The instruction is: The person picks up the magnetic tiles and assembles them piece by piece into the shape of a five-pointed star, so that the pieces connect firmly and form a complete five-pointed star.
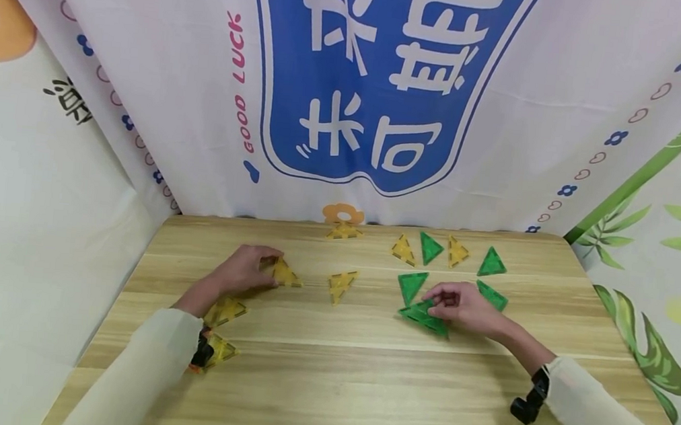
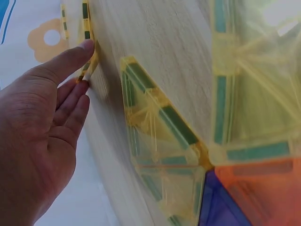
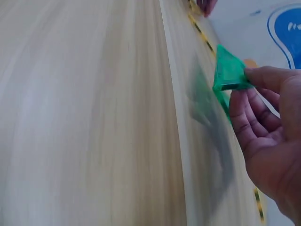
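On the left of the wooden table my left hand (image 1: 243, 270) pinches a yellow triangular magnetic tile (image 1: 286, 274) at its edge. The left wrist view shows this yellow tile edge-on between thumb and fingertips. My right hand (image 1: 464, 307) holds a green triangular magnetic tile (image 1: 424, 316) between thumb and fingers, tilted and lifted off the table in the right wrist view. Just behind it lies another green triangle (image 1: 411, 285). A further green triangle (image 1: 493, 296) is partly hidden by that hand. Between the hands lies a single yellow triangle (image 1: 342, 285).
Along the back edge are yellow triangles (image 1: 403, 250) and green triangles (image 1: 491, 262). Yellow tiles (image 1: 227, 310) lie beside the left forearm. Close to the left wrist camera, an orange tile (image 2: 263, 188) and a purple-blue tile (image 2: 221, 202) adjoin yellow ones. A printed curtain (image 1: 504, 152) hangs behind.
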`<state>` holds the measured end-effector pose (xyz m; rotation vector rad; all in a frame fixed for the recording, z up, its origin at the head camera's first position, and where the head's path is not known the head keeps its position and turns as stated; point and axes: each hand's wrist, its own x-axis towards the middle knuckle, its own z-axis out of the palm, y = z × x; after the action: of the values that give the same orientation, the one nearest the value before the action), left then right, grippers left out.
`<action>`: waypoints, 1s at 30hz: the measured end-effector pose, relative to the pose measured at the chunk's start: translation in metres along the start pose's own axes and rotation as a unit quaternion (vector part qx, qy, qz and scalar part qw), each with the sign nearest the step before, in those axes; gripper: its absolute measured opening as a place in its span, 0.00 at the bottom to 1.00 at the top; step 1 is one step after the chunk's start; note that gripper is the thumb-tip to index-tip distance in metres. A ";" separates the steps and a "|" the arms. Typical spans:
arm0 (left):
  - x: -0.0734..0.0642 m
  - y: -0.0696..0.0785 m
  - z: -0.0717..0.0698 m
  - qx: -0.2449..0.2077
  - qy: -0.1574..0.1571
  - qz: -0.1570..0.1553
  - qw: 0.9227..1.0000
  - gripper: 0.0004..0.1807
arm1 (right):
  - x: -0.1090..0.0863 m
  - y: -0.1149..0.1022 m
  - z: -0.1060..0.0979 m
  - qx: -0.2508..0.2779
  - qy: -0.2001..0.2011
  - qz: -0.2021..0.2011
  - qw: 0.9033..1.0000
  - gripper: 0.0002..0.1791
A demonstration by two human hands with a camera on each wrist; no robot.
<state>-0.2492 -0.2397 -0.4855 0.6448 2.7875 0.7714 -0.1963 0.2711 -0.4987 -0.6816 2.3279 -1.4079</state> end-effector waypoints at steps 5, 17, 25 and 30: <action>-0.004 -0.004 -0.003 0.008 -0.022 0.020 1.000 0.37 | 0.024 -0.015 0.031 0.070 0.031 0.031 0.997 0.16; -0.009 -0.010 -0.003 -0.004 -0.072 0.039 0.997 0.40 | 0.088 -0.048 0.100 0.138 0.049 0.013 0.989 0.16; -0.011 -0.011 -0.003 -0.014 -0.064 0.050 0.997 0.38 | 0.129 -0.062 0.132 0.188 0.092 0.049 0.977 0.15; -0.008 -0.013 -0.002 -0.010 -0.050 0.071 0.996 0.36 | 0.151 -0.071 0.145 0.179 0.113 0.060 0.976 0.13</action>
<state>-0.2470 -0.2545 -0.4904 0.8601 2.6625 0.7688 -0.2313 0.0530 -0.5072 -0.2846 2.1426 -1.8624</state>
